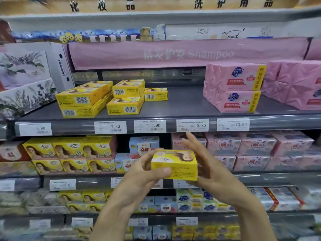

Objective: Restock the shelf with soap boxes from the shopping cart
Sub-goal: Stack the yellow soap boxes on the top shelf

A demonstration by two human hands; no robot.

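I hold one yellow soap box in front of the shelves, below the grey upper shelf. My left hand grips its left end, thumb across the front face. My right hand cradles the right end from behind and below, its fingers stretched upward. On the upper shelf stand several matching yellow soap boxes, stacked two high at the left, with a single one at their right. The shopping cart is out of view.
Pink soap multipacks fill the right of the upper shelf, and floral boxes sit at its left. Bare shelf lies between the yellow and pink stacks. Price tags line the shelf edge. Lower shelves hold more yellow, blue and pink soap packs.
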